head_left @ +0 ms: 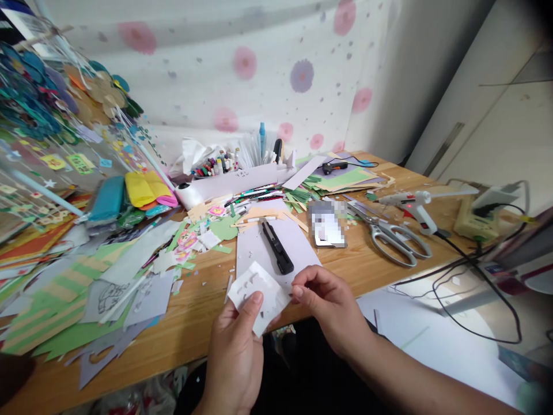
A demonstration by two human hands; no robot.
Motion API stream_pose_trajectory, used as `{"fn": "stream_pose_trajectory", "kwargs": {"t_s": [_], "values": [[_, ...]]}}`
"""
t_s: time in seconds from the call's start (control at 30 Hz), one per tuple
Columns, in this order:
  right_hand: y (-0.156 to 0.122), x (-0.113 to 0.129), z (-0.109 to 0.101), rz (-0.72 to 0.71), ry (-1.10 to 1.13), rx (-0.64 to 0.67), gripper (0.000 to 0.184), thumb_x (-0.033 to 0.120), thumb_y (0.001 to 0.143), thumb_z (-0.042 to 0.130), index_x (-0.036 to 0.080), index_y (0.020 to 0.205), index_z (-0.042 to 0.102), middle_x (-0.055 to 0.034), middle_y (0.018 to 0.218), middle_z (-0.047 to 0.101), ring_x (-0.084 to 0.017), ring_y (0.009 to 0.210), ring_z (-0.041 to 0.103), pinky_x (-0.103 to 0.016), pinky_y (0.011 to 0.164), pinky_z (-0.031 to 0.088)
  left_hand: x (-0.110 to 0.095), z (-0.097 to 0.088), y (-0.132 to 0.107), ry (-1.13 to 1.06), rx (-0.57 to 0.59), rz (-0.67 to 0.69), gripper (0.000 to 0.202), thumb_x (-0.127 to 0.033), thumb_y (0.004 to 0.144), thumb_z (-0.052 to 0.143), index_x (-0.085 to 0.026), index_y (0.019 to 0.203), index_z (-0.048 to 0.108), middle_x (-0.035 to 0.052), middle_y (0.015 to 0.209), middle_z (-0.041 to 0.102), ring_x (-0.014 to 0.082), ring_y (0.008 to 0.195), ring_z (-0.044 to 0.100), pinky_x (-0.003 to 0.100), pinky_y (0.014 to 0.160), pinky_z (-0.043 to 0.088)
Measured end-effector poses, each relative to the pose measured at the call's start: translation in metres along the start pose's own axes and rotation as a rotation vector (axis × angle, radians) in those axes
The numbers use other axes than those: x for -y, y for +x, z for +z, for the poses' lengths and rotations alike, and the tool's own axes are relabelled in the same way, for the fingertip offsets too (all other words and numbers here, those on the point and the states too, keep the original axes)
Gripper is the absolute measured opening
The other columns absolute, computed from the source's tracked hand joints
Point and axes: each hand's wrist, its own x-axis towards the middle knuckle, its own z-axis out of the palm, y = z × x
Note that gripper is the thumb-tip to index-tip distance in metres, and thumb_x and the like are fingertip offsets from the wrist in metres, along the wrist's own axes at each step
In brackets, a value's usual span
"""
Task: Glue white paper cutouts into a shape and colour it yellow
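A small white square of paper (264,297) with several little cuts in it is gripped between the thumb and fingers of my left hand (239,346). My right hand (330,305) is pinched at the paper's right corner; whether it holds that corner or a tiny scrap is too small to tell. Just beyond the paper, a black utility knife (276,248) lies on a pale lilac sheet (250,253) on the wooden table (194,323).
Silver scissors (395,236) and a white glue gun (412,207) with a black cord lie at the right, near a power strip (475,219). A blurred-out phone-like object (327,225) is behind my right hand. Paper scraps (56,305) cover the left; markers (218,164) stand at the back.
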Motion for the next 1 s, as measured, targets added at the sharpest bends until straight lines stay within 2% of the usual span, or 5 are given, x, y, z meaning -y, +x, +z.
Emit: {"fn": "stream_pose_trajectory", "kwargs": {"t_s": [0.17,0.3,0.4,0.77,1.0], "values": [[-0.003,-0.002,0.002,-0.026,-0.045,0.09,0.022,0.038,0.078,0.072,0.02,0.073,0.06,0.002,0.066,0.057,-0.014,0.061,0.054,-0.027,0.06,0.044,0.003,0.001,-0.001,-0.022,0.058,-0.01,0.04,-0.024,0.075,0.075,-0.018,0.114,0.067,0.0084,0.096,0.077,0.0275,0.098,0.069,0.038,0.082,0.055],[-0.004,-0.002,0.004,-0.253,-0.362,0.061,0.011,0.026,0.082,0.068,0.021,0.073,0.064,-0.0011,0.07,0.062,-0.016,0.065,0.058,-0.029,0.064,0.046,0.008,-0.001,-0.003,-0.031,0.072,-0.003,0.038,-0.025,0.079,0.072,-0.019,0.116,0.066,0.0083,0.099,0.077,0.0266,0.098,0.068,0.039,0.083,0.054],[-0.003,0.002,0.003,-0.35,-0.456,0.048,0.009,0.023,0.082,0.067,0.021,0.072,0.066,-0.0015,0.069,0.064,-0.016,0.064,0.059,-0.028,0.062,0.046,0.011,-0.004,-0.003,0.006,0.055,0.062,0.038,-0.026,0.079,0.072,-0.021,0.116,0.066,0.0061,0.102,0.076,0.0249,0.098,0.068,0.036,0.086,0.053],[-0.003,0.01,0.004,-0.13,-0.225,0.145,0.005,0.018,0.075,0.069,0.021,0.078,0.072,-0.0016,0.073,0.069,-0.015,0.067,0.065,-0.025,0.061,0.052,0.013,-0.011,-0.001,0.077,0.033,0.145,0.04,-0.03,0.083,0.068,-0.026,0.122,0.063,0.0031,0.11,0.074,0.0223,0.102,0.066,0.032,0.089,0.05],[-0.003,0.01,0.01,-0.413,-0.578,0.104,0.014,0.007,0.075,0.06,0.018,0.075,0.069,-0.0032,0.07,0.067,-0.015,0.065,0.063,-0.025,0.063,0.05,0.014,-0.011,-0.003,0.091,0.045,0.145,0.037,-0.03,0.083,0.068,-0.027,0.121,0.065,0.0018,0.109,0.074,0.0218,0.103,0.065,0.031,0.089,0.05]]}}
